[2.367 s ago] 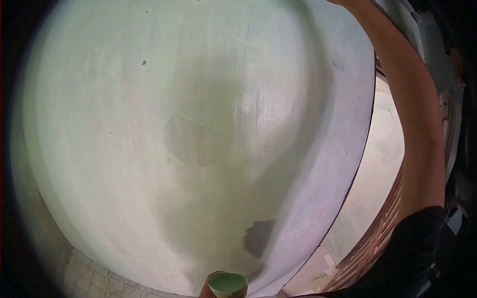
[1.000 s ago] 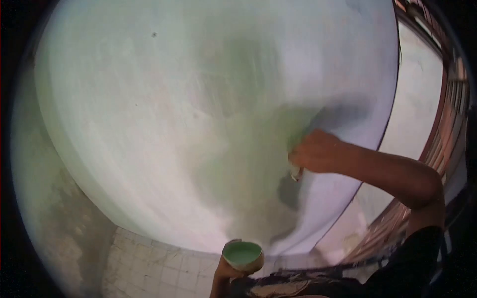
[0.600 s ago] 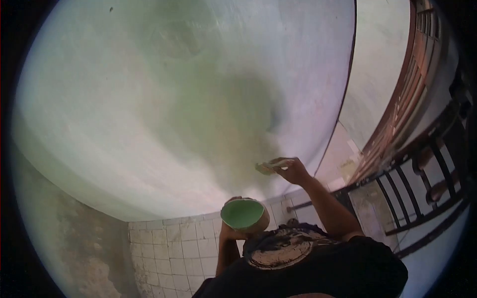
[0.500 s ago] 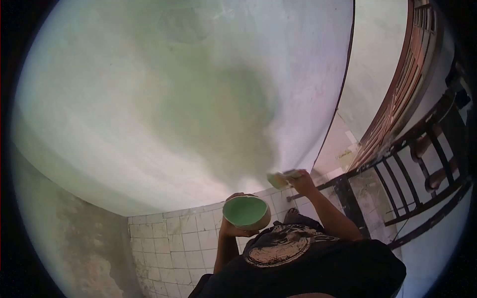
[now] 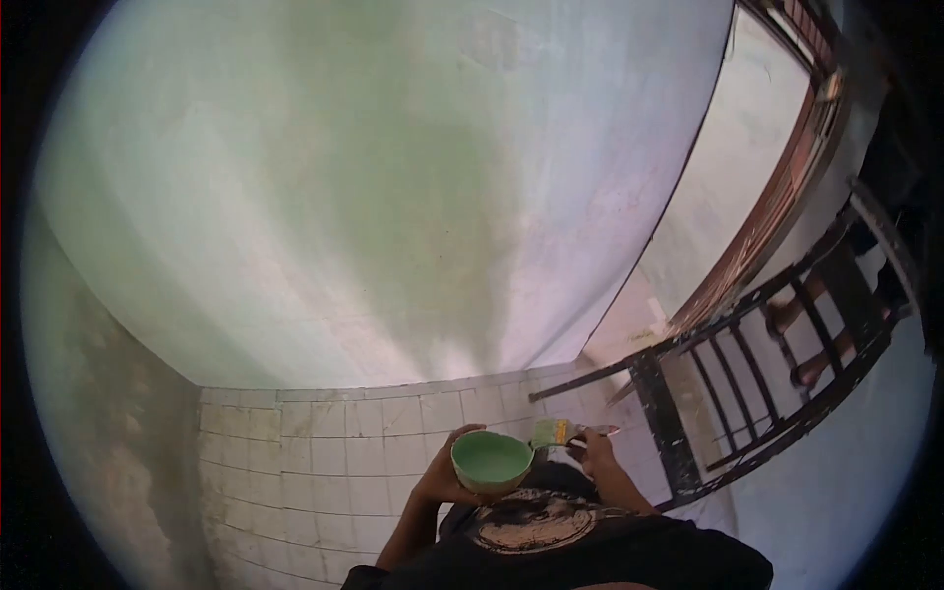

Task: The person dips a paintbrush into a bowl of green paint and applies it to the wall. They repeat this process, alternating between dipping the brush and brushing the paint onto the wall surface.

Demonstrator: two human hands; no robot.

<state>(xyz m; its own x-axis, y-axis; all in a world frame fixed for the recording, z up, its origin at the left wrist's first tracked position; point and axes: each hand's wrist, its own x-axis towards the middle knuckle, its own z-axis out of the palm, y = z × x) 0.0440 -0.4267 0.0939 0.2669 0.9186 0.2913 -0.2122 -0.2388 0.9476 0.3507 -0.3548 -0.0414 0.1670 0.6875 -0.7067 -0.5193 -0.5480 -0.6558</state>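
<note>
With our left hand (image 5: 444,479) we cup the bowl (image 5: 500,486) of green paint (image 5: 492,456), fingers curled around its side. Our right hand (image 5: 594,453) has its fingers pinched on the handle of the brush (image 5: 563,432), bristles just beside the bowl's rim. We have both above the tiled floor (image 5: 339,462), near the wall (image 5: 393,216), with the dark slatted frame (image 5: 661,418) to our right.
</note>
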